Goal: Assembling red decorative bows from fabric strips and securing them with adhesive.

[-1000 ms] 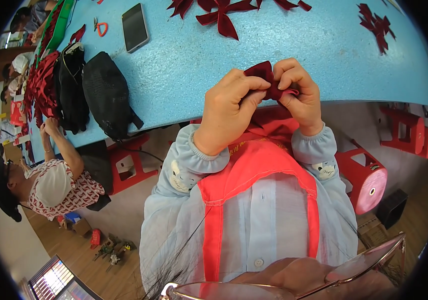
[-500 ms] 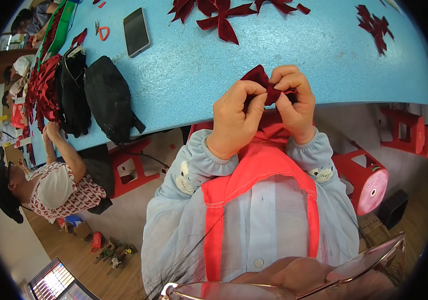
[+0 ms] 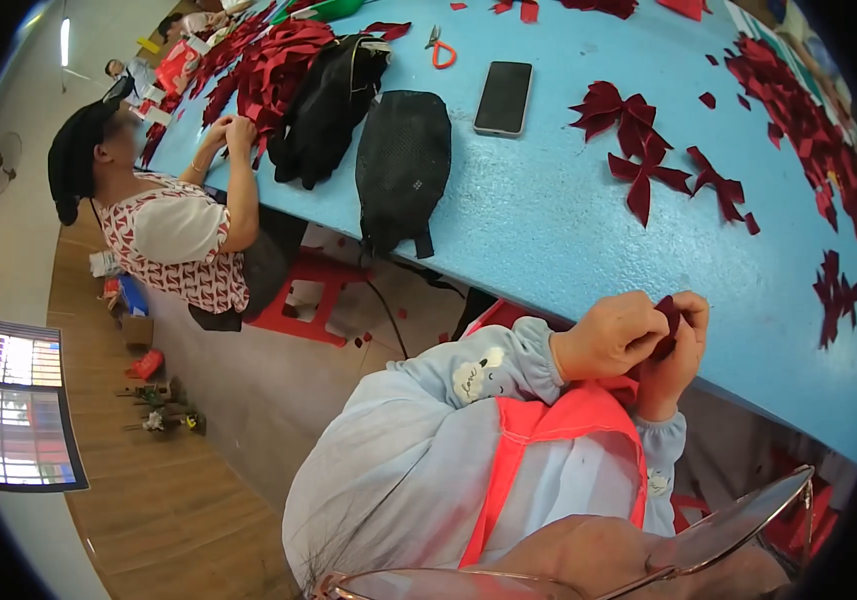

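Observation:
A dark red fabric bow (image 3: 665, 326) is pinched between my two hands just over the table's near edge, mostly covered by the fingers. My left hand (image 3: 616, 335) has its fingers curled against the bow's left side. On the other side my right hand (image 3: 681, 350) grips it with bent thumb and fingers. Several finished-looking dark red bows (image 3: 638, 150) lie on the blue table (image 3: 538, 230) beyond my hands. One more group of bows (image 3: 834, 298) rests at the right.
A black phone (image 3: 503, 98), orange-handled scissors (image 3: 440, 50) and two black bags (image 3: 403, 170) lie on the table. Red fabric heaps (image 3: 278, 75) (image 3: 818, 140) sit at far left and right. A co-worker (image 3: 163, 215) sits at the left by a red stool (image 3: 310, 292).
The view has swung left, so the table's things and my hands appear farther right. Both hands still hold the bow, which has turned and shows less between the fingers.

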### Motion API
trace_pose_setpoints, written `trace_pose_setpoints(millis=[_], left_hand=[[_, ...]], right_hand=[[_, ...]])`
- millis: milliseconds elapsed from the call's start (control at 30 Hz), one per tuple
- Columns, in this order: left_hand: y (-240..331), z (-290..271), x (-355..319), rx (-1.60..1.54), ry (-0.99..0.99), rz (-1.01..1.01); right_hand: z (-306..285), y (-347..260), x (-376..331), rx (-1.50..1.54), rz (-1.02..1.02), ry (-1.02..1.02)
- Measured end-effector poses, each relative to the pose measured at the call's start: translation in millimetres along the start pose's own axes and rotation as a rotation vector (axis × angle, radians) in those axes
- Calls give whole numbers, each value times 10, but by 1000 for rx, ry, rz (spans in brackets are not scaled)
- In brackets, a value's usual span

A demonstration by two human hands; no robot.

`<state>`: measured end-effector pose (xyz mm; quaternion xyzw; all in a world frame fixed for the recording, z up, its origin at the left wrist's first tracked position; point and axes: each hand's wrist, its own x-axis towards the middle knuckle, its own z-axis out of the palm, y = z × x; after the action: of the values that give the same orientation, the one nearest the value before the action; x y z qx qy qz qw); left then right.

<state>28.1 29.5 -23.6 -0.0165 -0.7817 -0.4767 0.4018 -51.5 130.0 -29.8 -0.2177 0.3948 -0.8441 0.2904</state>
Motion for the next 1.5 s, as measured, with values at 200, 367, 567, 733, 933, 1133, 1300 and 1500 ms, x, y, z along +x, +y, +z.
trace_pose_setpoints(millis=[200, 367, 567, 733, 933, 1133, 1300, 1500], left_hand=[[-30, -35, -70, -64, 130, -211], [59, 14, 122, -619, 167, -721], [-26, 79, -17, -824, 222, -707], [-55, 71, -12, -581, 216, -546], [-49, 32, 109, -842, 251, -791], [-154, -20, 91, -879, 119, -1072], [-157, -13, 96, -773, -2, -1010], [-90, -142, 252, -473, -241, -914]], right_hand=[[134, -25, 124, -435, 197, 132], [28, 88, 142, -586, -309, 117], [130, 35, 71, -287, -175, 353], [-24, 12, 8, -238, 30, 234], [-85, 83, 123, -269, -126, 325], [-134, 80, 254, -286, -175, 359], [-173, 67, 318, -53, -87, 346], [-147, 26, 318, -84, -90, 307]])
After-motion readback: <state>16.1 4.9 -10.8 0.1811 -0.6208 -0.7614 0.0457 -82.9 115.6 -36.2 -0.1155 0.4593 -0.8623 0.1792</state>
